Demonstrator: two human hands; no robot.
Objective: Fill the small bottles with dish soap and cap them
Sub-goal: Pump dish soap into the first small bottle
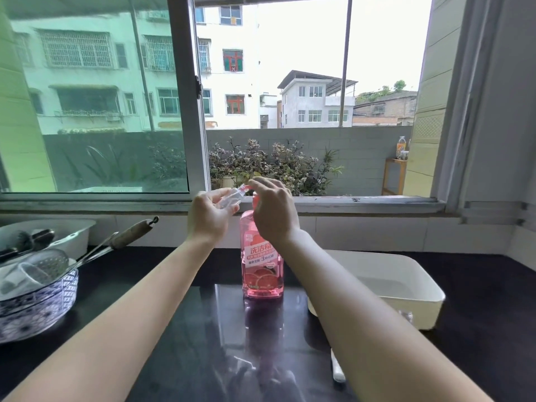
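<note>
Gripping tilted bottle (230, 198) in left hand (207, 216), mouth just under right hand (272, 210), draped over pump (255, 200), grip unclear. Risks missing narrow mouth and spilling if pressed off-line.

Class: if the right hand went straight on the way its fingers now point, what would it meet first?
Most likely the neck of the small clear bottle, held tilted in the left hand. The right hand looks very close to it, though depth is unclear.

In left hand (207, 220) a small clear bottle (231, 198), mouth beside right hand (272, 213) atop pink soap bottle (262, 268).
</note>
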